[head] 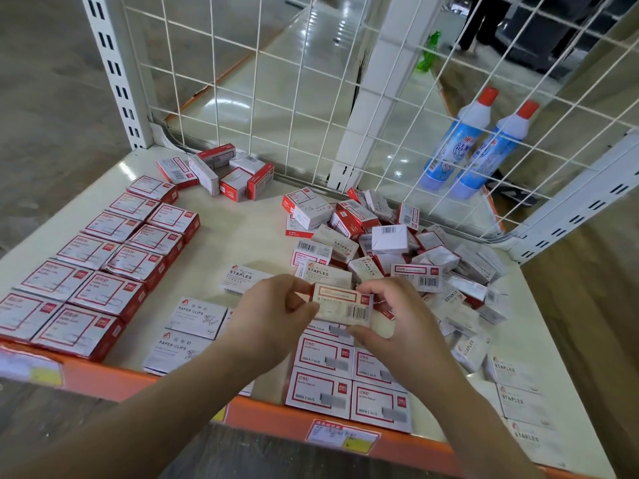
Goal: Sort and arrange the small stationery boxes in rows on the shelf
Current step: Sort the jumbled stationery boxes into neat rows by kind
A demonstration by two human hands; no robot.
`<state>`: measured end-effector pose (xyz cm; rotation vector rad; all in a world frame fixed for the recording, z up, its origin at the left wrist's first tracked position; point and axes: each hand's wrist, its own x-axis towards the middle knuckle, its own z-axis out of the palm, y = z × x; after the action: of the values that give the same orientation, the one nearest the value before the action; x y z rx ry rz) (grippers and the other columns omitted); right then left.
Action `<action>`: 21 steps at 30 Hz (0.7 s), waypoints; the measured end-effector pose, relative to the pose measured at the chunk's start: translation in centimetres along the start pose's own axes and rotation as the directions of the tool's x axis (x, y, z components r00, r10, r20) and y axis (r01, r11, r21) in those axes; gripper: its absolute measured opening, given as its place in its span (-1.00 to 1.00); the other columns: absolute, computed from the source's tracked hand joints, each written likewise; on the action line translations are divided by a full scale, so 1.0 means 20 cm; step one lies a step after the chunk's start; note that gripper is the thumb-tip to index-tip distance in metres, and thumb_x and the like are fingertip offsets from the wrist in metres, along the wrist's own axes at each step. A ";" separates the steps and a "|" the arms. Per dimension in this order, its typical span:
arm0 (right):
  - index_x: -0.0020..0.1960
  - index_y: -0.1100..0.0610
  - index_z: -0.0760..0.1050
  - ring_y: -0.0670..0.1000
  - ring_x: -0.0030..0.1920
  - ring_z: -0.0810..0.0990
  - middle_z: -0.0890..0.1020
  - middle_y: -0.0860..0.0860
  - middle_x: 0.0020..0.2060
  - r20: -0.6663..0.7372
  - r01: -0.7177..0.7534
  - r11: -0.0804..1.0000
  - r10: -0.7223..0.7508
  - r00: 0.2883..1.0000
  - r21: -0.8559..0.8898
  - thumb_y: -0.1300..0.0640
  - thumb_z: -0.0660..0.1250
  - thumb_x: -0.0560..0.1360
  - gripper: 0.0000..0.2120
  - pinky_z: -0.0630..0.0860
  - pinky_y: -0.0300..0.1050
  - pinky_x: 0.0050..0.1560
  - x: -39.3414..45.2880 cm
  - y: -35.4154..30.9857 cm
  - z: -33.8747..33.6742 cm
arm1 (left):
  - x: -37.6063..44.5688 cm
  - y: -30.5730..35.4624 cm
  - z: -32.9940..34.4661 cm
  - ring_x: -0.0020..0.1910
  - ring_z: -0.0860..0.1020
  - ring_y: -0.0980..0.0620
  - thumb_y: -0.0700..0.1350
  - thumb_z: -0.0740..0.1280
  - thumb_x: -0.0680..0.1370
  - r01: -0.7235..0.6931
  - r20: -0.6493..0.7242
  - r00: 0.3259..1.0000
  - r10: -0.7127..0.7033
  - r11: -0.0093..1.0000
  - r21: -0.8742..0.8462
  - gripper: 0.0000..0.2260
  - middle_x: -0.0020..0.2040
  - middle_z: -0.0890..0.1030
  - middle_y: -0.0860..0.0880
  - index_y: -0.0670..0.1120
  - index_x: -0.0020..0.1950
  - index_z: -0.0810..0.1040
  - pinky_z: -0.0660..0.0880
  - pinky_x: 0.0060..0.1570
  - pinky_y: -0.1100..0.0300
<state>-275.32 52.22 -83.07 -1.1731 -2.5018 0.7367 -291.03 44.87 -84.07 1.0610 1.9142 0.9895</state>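
Both hands meet over the front centre of the shelf (242,233), gripping one small white-and-red box (342,307) between them. The left hand (276,305) holds its left end with curled fingers and thumb; the right hand (387,312) pinches its right end, thumb below and fingers above. The box is held flat, barcode face up, above the rows.

Directly beneath the hands, red-bordered staple boxes (349,385) lie in two neat columns reaching the shelf's orange front edge (276,414). To their left, two paper clip boxes (188,331) lie one behind the other. Along the left side, red-sided boxes (100,261) lie flat in two long rows, touching one another. A small loose cluster of red-and-white boxes (221,172) lies at the back left corner.

At the right, an unsorted heap of boxes (390,243) is piled against the white wire grid (276,81). White boxes marked STAPLES (518,402) run in a column along the front right edge. Beyond the grid, two blue-and-white bottles (477,143) with red caps stand side by side. A price label (342,437) is fixed to the orange edge.
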 end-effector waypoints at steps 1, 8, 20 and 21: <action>0.07 -0.22 0.26 -0.23 0.10 0.35 0.27 -0.43 -0.06 0.006 -0.009 1.000 0.009 1.000 0.014 0.02 0.44 0.39 -0.58 0.35 -0.37 0.07 0.00 0.00 0.00 | 0.00 0.00 0.00 -0.18 0.60 0.14 -0.12 0.30 0.54 0.003 0.000 1.000 -0.003 1.000 -0.011 -0.91 -0.16 0.62 0.08 0.03 0.02 0.49 0.60 -0.13 0.17; 0.14 -0.28 0.29 -0.32 0.07 0.35 0.31 -0.48 -0.04 0.023 0.000 0.999 -0.001 1.000 0.042 0.00 0.40 0.41 -0.59 0.29 -0.45 -0.02 -0.02 0.00 0.00 | 0.00 -0.03 -0.02 -0.19 0.60 0.19 -0.11 0.27 0.56 0.031 0.031 0.999 -0.030 0.998 -0.046 -0.87 -0.17 0.63 0.12 -0.02 0.09 0.53 0.57 -0.23 0.32; 0.01 -0.16 0.50 -0.25 -0.06 0.60 0.67 -0.18 -0.11 0.173 -0.184 0.875 0.117 0.978 0.447 0.03 0.30 0.49 -0.87 0.51 -0.39 -0.14 -0.02 0.01 -0.05 | -0.04 -0.06 -0.08 0.12 0.53 0.18 -0.11 0.23 0.57 -0.158 0.061 0.985 0.164 0.984 -0.087 -0.79 0.01 0.56 0.24 0.17 0.11 0.47 0.52 0.11 0.20; -0.01 -0.15 0.51 -0.26 -0.08 0.61 0.67 -0.22 -0.15 0.181 -0.181 0.861 0.105 0.978 0.475 0.04 0.29 0.49 -0.88 0.49 -0.42 -0.18 -0.02 0.00 -0.06 | -0.04 -0.05 -0.08 0.07 0.54 0.21 -0.11 0.22 0.57 -0.171 0.060 0.983 0.176 0.982 -0.083 -0.81 -0.04 0.55 0.27 0.19 0.07 0.45 0.52 0.05 0.29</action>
<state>-274.56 52.22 -82.15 -1.1477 -2.1465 1.4476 -292.52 43.36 -84.11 1.2164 1.7375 1.1022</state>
